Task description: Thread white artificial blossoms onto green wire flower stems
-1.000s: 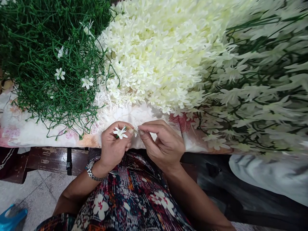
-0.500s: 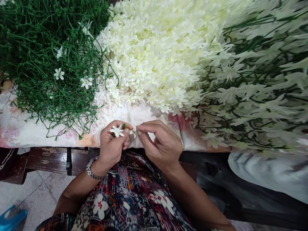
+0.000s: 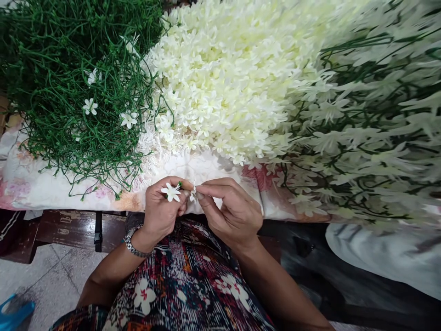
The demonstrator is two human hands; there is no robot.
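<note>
My left hand [image 3: 161, 209] is closed around a green artificial stem, mostly hidden in the fingers, with a white artificial flower [image 3: 171, 192] sticking out over the thumb side. Opposite it, my right hand [image 3: 234, 211] pinches a second small white flower [image 3: 193, 192], seen edge-on between the fingertips of both hands. Whether that flower sits on a stem end is hidden by the fingers. Both hands are close together at the front edge of the table, above the floral tablecloth [image 3: 206, 162].
Green plastic stems [image 3: 76, 82] lie heaped at the left, a few white flowers on top. A big pile of loose cream-white petals [image 3: 230, 78] fills the middle. White stamen pieces [image 3: 148, 140] lie between them. Flowered stems [image 3: 344, 142] are massed at the right.
My right fingertips and the small white flower have come closer to my left fingers. The left hand has turned slightly, and the whole view has shifted a little.
</note>
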